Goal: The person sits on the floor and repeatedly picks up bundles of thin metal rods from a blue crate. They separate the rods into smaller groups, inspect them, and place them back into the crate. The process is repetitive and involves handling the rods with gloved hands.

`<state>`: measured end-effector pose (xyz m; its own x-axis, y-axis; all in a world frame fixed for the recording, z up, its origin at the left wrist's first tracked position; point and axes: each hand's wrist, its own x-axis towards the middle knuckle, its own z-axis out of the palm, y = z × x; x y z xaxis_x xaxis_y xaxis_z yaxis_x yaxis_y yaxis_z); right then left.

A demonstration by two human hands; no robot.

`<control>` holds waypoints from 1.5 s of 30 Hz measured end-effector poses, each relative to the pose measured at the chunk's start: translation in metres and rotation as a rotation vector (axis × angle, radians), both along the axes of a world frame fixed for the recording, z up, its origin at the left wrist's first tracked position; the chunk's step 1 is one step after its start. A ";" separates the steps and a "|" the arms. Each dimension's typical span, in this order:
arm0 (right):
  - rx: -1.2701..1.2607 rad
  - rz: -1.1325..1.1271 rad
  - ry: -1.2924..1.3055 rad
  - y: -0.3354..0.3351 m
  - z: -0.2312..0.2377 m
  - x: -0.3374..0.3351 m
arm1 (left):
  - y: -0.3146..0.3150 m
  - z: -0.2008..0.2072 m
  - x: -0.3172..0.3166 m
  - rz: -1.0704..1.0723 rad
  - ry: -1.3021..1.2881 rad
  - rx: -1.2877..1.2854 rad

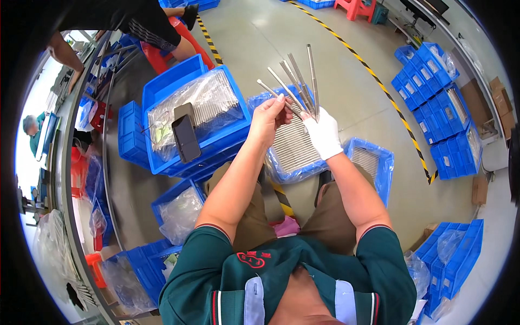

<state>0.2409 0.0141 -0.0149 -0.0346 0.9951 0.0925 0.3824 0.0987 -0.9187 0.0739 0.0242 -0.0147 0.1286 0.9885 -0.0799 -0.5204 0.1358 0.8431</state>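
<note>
My right hand (323, 134), in a white glove, is closed round the lower ends of several thin metal rods (300, 81). They fan out upward and away from me. My bare left hand (270, 118) is beside it, thumb and fingers pinching the leftmost rod (274, 92). That rod's lower end reaches the gloved fingers. Below both hands is a blue bin (299, 176) lined with clear plastic, with many similar rods (295, 146) lying in rows inside it.
To the left, a large blue bin (238, 128) holds rods under plastic, with a dark phone (186, 138) on top. Another blue bin (385, 168) stands by my right knee. Stacked blue bins (447, 116) line the right side. A person (146, 27) sits at the far left.
</note>
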 end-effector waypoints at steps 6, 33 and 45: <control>-0.003 -0.015 0.062 0.002 -0.007 -0.001 | -0.003 -0.001 0.006 -0.026 0.225 0.021; -0.403 0.017 0.839 0.022 0.020 0.017 | -0.027 -0.008 0.028 -0.487 0.423 0.106; -0.198 -0.315 0.834 0.062 -0.005 0.051 | -0.054 -0.016 0.049 -0.720 0.247 0.055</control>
<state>0.2914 0.0762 -0.0197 0.2430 0.9474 -0.2082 -0.4309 -0.0868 -0.8982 0.1225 -0.0301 -0.0311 0.7278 0.6708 -0.1430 -0.1145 0.3244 0.9390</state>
